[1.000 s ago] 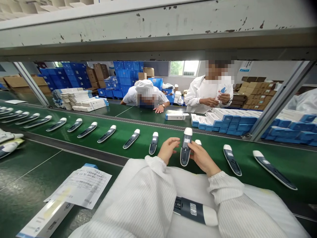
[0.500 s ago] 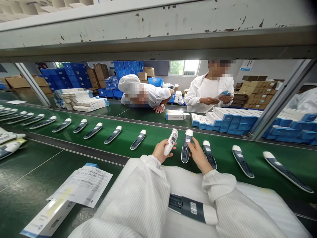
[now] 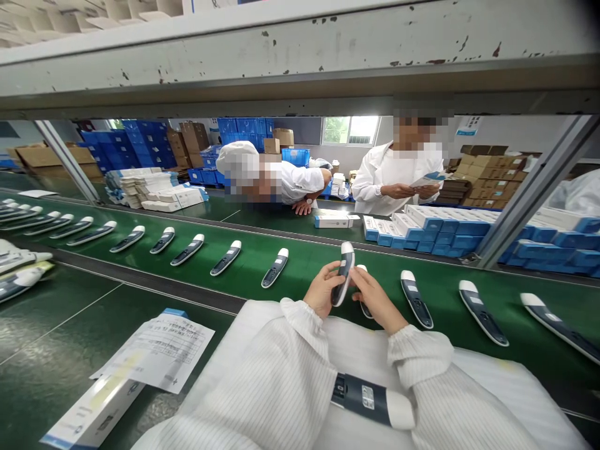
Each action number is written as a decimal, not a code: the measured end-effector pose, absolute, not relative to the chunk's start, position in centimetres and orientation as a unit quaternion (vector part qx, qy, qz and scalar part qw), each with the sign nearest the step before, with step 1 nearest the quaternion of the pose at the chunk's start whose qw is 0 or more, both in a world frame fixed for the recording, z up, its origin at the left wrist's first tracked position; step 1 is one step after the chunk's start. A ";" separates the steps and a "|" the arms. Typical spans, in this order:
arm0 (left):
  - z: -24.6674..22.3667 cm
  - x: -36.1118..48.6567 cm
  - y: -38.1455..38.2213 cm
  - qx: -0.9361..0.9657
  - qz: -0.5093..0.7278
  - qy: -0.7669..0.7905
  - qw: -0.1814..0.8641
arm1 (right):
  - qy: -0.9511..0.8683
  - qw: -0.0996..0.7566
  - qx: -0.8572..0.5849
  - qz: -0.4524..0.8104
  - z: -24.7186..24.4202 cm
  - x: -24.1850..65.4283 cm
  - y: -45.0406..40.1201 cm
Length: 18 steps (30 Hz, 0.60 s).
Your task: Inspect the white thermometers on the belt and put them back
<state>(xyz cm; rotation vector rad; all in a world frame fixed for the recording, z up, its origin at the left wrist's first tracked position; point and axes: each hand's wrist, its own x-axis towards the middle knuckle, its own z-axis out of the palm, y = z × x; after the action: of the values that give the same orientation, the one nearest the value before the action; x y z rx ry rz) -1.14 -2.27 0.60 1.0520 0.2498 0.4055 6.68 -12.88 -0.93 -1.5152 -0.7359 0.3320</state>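
My left hand (image 3: pixel 323 289) is closed round a white and dark-blue handheld thermometer (image 3: pixel 345 265), held upright above the belt with its dark back turned partly towards me. My right hand (image 3: pixel 375 299) is beside it, fingers bent, the fingertips at the thermometer's right edge. Partly hidden behind that hand, a second thermometer (image 3: pixel 364 307) lies on the green conveyor belt (image 3: pixel 314 250). On the white padded sheet between my forearms lies another thermometer (image 3: pixel 368 399), its battery bay uncovered and one end covered by my left sleeve.
More thermometers (image 3: pixel 275 267) lie spaced along the belt on both sides. At the left are a printed sheet (image 3: pixel 157 347) and a white box (image 3: pixel 94 409). Stacked blue-and-white boxes (image 3: pixel 435 225) stand across the belt, near two co-workers. A shelf beam (image 3: pixel 300 50) crosses overhead.
The thermometer in my left hand has turned from its display side to its dark back. My right hand has shifted from the thermometer on the belt to the held one. Belt items moved right.
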 end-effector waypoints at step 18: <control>4.3 -7.1 -7.6 0.959 -0.242 -0.144 -0.018 | -0.217 0.798 -0.504 0.250 -0.8 7.6 -13.4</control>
<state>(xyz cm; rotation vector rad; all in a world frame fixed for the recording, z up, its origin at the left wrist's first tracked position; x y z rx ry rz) -7.05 -7.56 4.27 3.0488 -0.4589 -0.7683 7.59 -13.36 -0.78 -1.0829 -0.4658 0.5358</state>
